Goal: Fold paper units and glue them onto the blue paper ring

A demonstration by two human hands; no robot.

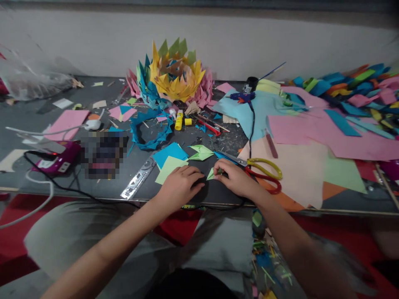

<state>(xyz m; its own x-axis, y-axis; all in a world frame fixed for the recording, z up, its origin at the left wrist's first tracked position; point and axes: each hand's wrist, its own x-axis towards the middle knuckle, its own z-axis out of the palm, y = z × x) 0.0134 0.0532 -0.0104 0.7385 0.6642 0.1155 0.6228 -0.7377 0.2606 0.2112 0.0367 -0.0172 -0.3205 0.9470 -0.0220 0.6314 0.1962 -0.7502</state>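
Observation:
My right hand (234,177) pinches a small folded piece of light green paper (210,175) just above the dark table. My left hand (181,185) lies palm down to its left, fingers slightly bent and apart, with nothing held. Partly under that hand is a light green paper square (170,167), overlapping blue paper squares (171,153). Beyond both hands sits a folded light green paper piece (201,152). Scissors (264,168) with yellow and red handles lie beside my right hand, their blades pointing left.
Folded paper crowns (177,85) are stacked at the back, with a blue paper ring (151,143) nearer. A glue stick (178,120), glue gun (242,97), red cutter (212,128) and ruler (138,178) lie around. Coloured sheets (294,166) cover the right; a purple power strip (59,158) stands left.

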